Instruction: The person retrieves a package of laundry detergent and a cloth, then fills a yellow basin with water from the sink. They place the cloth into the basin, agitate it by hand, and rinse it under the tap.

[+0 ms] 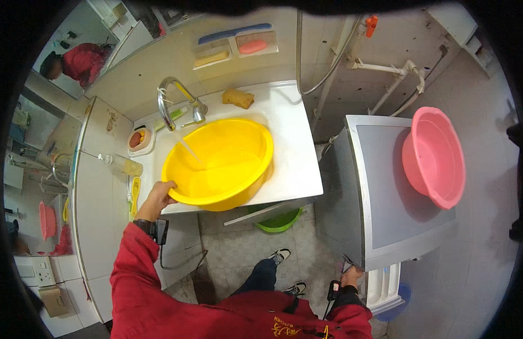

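Water runs from the curved chrome faucet [167, 108] into a yellow plastic basin [219, 169], which sits tilted in the white sink [293, 169]. My left hand [159, 195] grips the basin's near left rim, thumb on top. Low at the right, my right hand [351, 276] is beside the front corner of a grey-topped washing machine [397, 224]. Something small and shiny shows at its fingers, too unclear to name, and the fingers are partly hidden. Just right of this hand, a white detergent drawer [382, 288] is pulled out of the machine.
A pink basin [435, 156] stands on the machine. Along the sink lie a sponge [238, 98], a soap dish [140, 139], a pump bottle [121, 164] and a yellow-handled brush [136, 193]. Below are a cabinet door [267, 212] standing ajar and a green basin [282, 222].
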The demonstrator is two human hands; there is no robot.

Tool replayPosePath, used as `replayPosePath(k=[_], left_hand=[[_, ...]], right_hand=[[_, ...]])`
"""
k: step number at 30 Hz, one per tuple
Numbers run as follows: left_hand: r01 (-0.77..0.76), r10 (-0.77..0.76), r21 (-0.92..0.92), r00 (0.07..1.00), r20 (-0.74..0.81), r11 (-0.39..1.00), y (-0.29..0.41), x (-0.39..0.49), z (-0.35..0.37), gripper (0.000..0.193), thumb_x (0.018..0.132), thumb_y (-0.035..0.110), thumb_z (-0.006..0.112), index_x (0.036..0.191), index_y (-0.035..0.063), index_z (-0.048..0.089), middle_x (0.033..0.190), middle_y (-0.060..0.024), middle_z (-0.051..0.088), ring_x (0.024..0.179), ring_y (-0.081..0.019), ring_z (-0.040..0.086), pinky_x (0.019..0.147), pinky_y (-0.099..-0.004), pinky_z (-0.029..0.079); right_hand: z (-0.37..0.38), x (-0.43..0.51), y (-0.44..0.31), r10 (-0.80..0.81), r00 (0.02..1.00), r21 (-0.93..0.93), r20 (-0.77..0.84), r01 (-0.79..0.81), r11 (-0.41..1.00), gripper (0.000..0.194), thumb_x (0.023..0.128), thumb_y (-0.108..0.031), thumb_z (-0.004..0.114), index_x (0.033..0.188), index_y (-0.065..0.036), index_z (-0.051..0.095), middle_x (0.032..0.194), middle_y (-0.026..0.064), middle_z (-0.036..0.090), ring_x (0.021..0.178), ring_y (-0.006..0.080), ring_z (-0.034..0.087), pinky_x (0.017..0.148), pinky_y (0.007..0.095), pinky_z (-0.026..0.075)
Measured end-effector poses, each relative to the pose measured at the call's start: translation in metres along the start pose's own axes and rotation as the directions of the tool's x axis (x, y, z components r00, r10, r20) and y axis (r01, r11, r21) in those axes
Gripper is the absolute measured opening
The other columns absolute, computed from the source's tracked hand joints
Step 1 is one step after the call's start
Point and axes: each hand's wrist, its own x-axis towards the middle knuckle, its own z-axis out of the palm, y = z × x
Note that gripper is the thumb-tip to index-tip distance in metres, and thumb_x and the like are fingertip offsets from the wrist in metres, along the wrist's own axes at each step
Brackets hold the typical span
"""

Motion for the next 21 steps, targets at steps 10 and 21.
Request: replayPosePath(k=[10,21], left_hand=[[-0.185,0.167,-0.108,0.973,-0.16,0.977,-0.024,-0.013,0.039,0.034,0.08,0.003,0.058,0.11,-0.0112,0.052,0.092,-0.0167,0.061,0.07,-0.0299,0.065,0.054,-0.0389,0.054],[-0.133,0.121,-0.212,0.99,-0.072,0.968,-0.019,0.012,0.025,0.029,0.08,0.006,0.058,0.108,-0.0014,0.055,0.102,-0.0097,0.062,0.089,-0.0243,0.064,0.077,-0.0297,0.053]], right_hand=[[0.006,-0.039,-0.027,0.063,0.997,-0.066,-0.048,-0.066,0.996,0.035,0.09,-0.013,0.05,0.124,-0.003,0.052,0.111,0.0099,0.06,0.089,0.0262,0.056,0.075,0.0378,0.049],[0.029,-0.084,-0.071,-0.01,1.0,-0.131,0.022,0.013,0.991,0.041,0.086,-0.017,0.057,0.123,0.001,0.051,0.111,0.0172,0.061,0.096,0.0322,0.059,0.082,0.0417,0.045]])
